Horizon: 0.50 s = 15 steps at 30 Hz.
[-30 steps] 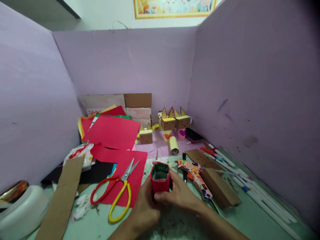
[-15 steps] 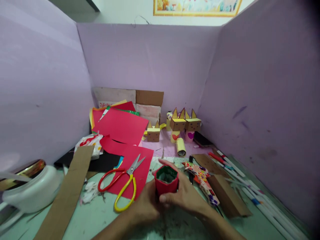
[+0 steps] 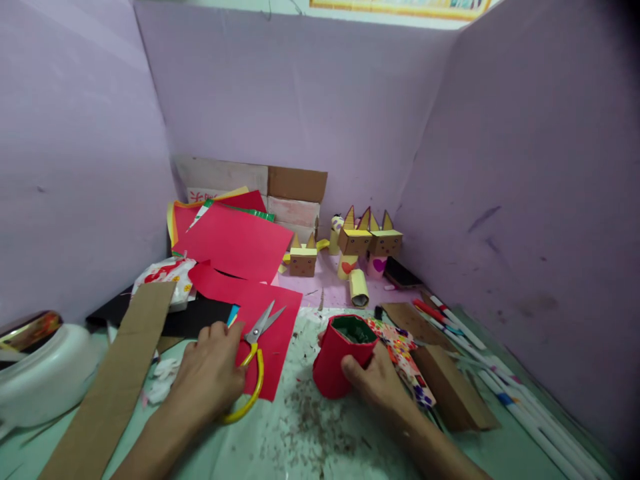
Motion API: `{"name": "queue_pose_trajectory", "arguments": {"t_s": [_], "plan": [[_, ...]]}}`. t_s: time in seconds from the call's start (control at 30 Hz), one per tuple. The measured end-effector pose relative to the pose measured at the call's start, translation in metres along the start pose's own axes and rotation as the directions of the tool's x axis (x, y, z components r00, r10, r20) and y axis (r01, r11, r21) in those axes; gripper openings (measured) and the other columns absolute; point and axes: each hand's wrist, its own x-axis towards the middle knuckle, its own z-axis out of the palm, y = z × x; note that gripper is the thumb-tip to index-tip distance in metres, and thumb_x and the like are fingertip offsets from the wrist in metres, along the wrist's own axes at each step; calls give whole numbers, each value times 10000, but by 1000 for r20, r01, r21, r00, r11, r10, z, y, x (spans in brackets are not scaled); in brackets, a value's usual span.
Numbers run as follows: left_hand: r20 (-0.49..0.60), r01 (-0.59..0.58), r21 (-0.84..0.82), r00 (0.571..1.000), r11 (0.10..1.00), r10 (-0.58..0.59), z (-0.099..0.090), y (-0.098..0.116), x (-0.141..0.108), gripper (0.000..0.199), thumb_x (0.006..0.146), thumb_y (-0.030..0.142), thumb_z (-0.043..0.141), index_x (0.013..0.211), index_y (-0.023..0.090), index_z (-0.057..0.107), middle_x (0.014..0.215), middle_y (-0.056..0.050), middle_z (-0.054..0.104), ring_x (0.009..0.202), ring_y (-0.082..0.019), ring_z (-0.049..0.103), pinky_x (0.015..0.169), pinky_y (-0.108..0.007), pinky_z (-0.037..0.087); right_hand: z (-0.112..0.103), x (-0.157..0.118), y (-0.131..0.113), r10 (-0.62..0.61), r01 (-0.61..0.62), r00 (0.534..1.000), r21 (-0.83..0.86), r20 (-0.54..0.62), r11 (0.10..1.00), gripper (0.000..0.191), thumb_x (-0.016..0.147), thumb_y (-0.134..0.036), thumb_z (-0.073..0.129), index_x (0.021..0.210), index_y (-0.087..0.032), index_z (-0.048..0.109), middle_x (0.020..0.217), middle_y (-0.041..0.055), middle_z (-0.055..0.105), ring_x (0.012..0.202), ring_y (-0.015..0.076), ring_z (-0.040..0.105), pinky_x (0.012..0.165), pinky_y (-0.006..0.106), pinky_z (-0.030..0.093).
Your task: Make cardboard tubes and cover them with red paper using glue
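My right hand (image 3: 377, 377) grips a red paper-wrapped tube (image 3: 333, 363), thumb on the near side and the other fingers behind it. The tube leans slightly, and its open top shows a dark green inside. My left hand (image 3: 213, 360) is curled over a pair of scissors (image 3: 259, 373) on the left, its fingers closed at the red handle and hiding that loop. The yellow handle loop and the parted blades stay visible. Under the scissors lies a sheet of red paper (image 3: 280, 327).
A cardboard strip (image 3: 117, 373) and white pot (image 3: 55, 377) stand left. Toward the back are cardboard animal figures (image 3: 355, 241) and a yellow tube (image 3: 359, 287). On the right lie a floral-patterned piece (image 3: 400, 347), folded cardboard (image 3: 455, 387) and several pens (image 3: 520, 400). Purple panels (image 3: 300, 100) enclose the table.
My left hand has let go of the red tube and moved left onto the scissors. My right hand keeps the tube, now tilted. The view has dipped a little.
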Motion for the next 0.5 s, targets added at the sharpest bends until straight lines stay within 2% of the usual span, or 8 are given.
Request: {"name": "queue_pose_trajectory", "arguments": {"t_s": [0.07, 0.13, 0.3, 0.37, 0.43, 0.5], "plan": [[70, 15, -17, 997, 1000, -14, -2, 3, -1, 441, 734, 167, 488, 1172, 147, 534, 1037, -158, 594, 985, -327, 571, 807, -415, 438, -1, -1, 1, -29, 29, 999, 7, -26, 1000, 503, 666, -524, 714, 1025, -179, 643, 895, 99, 705, 787, 229, 653, 715, 333, 523], [95, 3, -34, 995, 999, 0, -5, 5, -2, 462, 709, 118, 466, 1165, 152, 534, 1031, -156, 610, 969, -313, 589, 790, -391, 442, -1, -2, 1, -10, 11, 999, 30, -41, 999, 441, 673, -474, 735, 1000, -187, 662, 869, 85, 710, 765, 216, 655, 690, 313, 529], [-30, 3, -100, 1000, 995, -6, -8, 2, 0, 477, 719, 160, 443, 1188, 121, 518, 964, -169, 652, 953, -356, 603, 742, -418, 451, 4, -4, -6, 101, -106, 994, 183, 34, 977, 354, 677, -447, 743, 912, -188, 691, 775, 71, 719, 656, 198, 663, 584, 309, 555], [-72, 37, -221, 996, 975, -54, -9, -1, 1, 492, 720, 187, 468, 1207, 119, 491, 1000, -160, 652, 975, -332, 603, 778, -400, 451, 5, -4, -11, 102, -109, 994, 195, 43, 975, 345, 665, -454, 749, 875, -184, 701, 750, 69, 722, 640, 198, 667, 571, 309, 558], [-110, 41, -403, 990, 914, -92, -11, -3, 1, 510, 712, 197, 490, 1217, 134, 461, 1042, -130, 642, 965, -281, 609, 787, -349, 453, 6, -3, -14, 87, -91, 996, 184, 31, 979, 344, 662, -471, 743, 841, -180, 709, 721, 68, 722, 621, 195, 667, 555, 300, 556], [-174, -37, -540, 982, 841, -69, -16, -3, -3, 437, 764, 251, 470, 1189, 147, 456, 929, -74, 641, 826, -225, 618, 697, -297, 461, 5, -3, -16, 61, -64, 998, 160, 24, 985, 328, 671, -477, 733, 805, -178, 715, 694, 64, 717, 601, 186, 658, 530, 283, 548]]}}
